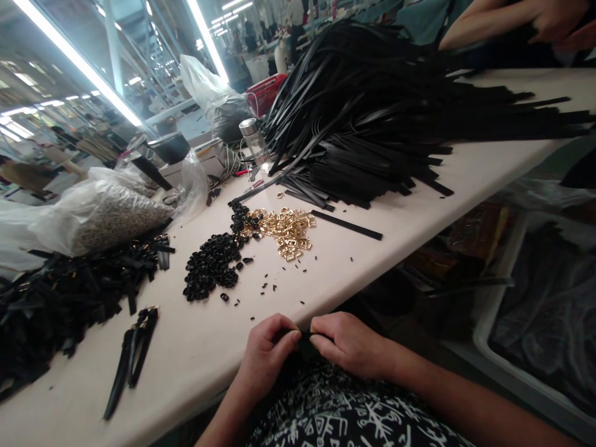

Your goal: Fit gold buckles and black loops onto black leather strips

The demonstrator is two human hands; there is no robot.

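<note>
Near the table's front edge, my left hand (267, 351) and my right hand (351, 344) face each other, thumbs pressed against curled fingers. Both pinch a thin black strip (306, 336), of which only a short dark piece shows between them; the fingers hide the rest. Beyond my hands lies a heap of small black loops (209, 267), touching a heap of gold-coloured metal buckles (288, 233). A single black strap (347, 225) rests right of the buckles. Tiny black bits are scattered on the tabletop nearer me.
A large bundle of long black straps (367, 118) covers the table's far side. Buckled short straps (51, 298) are heaped at left, below a plastic bag (102, 211). A glass bottle (254, 144) stands behind. Another person's arm (493, 25) is at upper right; a bin (500, 298) stands below.
</note>
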